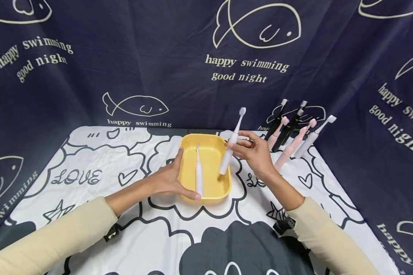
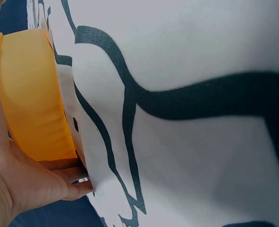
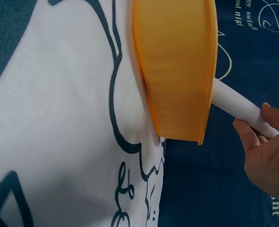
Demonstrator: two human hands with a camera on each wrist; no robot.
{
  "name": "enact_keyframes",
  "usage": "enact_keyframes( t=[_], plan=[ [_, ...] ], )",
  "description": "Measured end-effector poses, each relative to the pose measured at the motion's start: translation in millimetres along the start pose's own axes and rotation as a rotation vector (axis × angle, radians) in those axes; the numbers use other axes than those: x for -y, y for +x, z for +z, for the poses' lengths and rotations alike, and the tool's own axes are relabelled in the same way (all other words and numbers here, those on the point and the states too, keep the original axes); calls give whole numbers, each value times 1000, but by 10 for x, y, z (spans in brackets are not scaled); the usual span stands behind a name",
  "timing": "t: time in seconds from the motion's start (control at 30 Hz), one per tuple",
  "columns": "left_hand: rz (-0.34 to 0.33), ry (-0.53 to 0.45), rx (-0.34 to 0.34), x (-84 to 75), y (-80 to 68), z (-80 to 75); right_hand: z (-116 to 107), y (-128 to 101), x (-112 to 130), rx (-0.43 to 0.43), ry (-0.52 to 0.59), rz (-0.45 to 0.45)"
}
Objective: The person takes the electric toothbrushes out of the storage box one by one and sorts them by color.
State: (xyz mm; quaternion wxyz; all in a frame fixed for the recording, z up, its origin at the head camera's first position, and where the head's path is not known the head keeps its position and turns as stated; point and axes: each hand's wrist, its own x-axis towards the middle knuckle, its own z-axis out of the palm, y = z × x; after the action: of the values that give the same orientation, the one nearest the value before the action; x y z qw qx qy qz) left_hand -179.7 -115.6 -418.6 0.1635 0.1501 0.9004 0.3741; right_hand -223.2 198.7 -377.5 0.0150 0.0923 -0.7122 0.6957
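Observation:
A yellow plastic tray (image 1: 206, 139) sits on the table, a white electric toothbrush (image 1: 199, 177) lying lengthwise inside it. My left hand (image 1: 168, 179) holds the tray's left side, thumb at the near rim and fingers along the left wall; the left wrist view shows that hand (image 2: 30, 182) against the yellow wall. A second white electric toothbrush (image 1: 226, 162) is pinched between the thumb and fingers of my right hand (image 1: 252, 151). It is tilted, brush head up, its lower end over the tray's right part. In the right wrist view, the tray wall hides that lower end.
Right of the tray stand several upright electric toothbrushes: black (image 1: 287, 131), pink (image 1: 290, 149) and another white one (image 1: 309, 143). A patterned white cloth (image 1: 99, 164) covers the table. Dark blue fabric (image 1: 179, 57) with fish drawings hangs behind and at both sides.

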Motion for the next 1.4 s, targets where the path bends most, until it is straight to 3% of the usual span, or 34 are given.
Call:
enact_keyframes(
  t=[0.53, 0.73, 1.0, 1.4],
  plan=[
    [17, 1, -12, 30, -9, 0, -120, -41, 208, -37, 10, -94],
    [15, -10, -7, 19, -18, -2, -193, -65, 234, -52, 29, -81],
    [10, -16, -1, 10, -24, -1, -276, -99, 222, -56, 27, -50],
    [-1, 9, -5, -6, -30, -3, -386, -165, 111, -34, 20, -102]
  ],
)
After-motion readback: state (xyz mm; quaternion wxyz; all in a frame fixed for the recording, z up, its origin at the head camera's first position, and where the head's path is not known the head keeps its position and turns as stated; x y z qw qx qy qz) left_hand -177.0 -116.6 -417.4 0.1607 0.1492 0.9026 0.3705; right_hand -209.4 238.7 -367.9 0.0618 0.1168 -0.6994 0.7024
